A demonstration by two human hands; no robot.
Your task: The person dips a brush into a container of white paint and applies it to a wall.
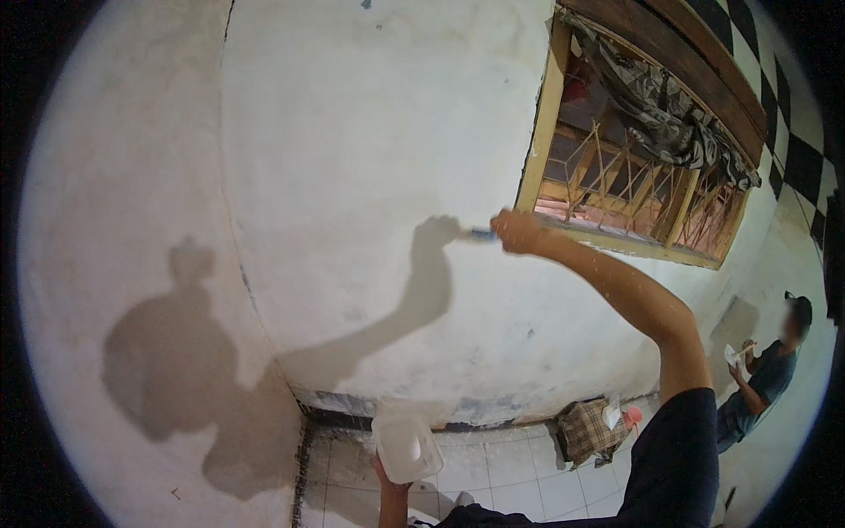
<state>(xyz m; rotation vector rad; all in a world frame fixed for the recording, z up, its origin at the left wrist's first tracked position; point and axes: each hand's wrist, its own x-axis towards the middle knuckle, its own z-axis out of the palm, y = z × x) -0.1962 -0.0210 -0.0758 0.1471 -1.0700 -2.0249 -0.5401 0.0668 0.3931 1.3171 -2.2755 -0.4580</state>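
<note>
My right hand (518,233) is raised at the end of an outstretched arm, close to the window's lower left corner. Its fingers are closed round a paintbrush (481,234) that shows a blue part and points left to the white wall (378,132). Whether the brush tip touches the wall I cannot tell, since the hand's shadow meets it there. Low in the view, my left hand (393,473) grips a white translucent plastic container (407,447) by its side. A little whitish stuff seems to lie inside, though its contents are unclear.
A wooden-framed window (531,176) with bars and a bunched patterned curtain (669,123) is at upper right. On the tiled floor (506,462) a plaid cloth-covered bundle (588,433) lies by the wall. At far right another person (764,378) in dark clothes holds a white container.
</note>
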